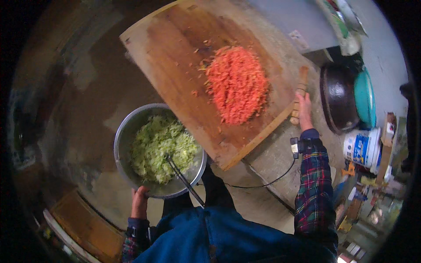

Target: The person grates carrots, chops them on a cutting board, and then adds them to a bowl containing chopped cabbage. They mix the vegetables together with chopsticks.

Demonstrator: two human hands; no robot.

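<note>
My left hand [140, 199] grips the near rim of a round metal basin [120, 144], its thumb over the edge. Finely chopped pale green vegetable [161, 144] fills much of the basin. A dark, slender utensil [184, 180] leans in it, one end reaching over the rim towards me. The basin sits by the left corner of a large wooden cutting board [177, 62], which partly covers its rim. On the board lies a heap of chopped orange-red vegetable [238, 85], probably carrot. My right hand [305, 111] is closed around a ridged wooden rod [301, 82] beside the board's right edge.
The board rests on a concrete ledge [279, 171]. Beyond my right hand stand a dark glazed pot [338, 95], a teal basin [364, 98] and a white bucket [360, 148]. A black cable [263, 185] runs from my right wrist. A brown wooden panel [85, 227] is at lower left.
</note>
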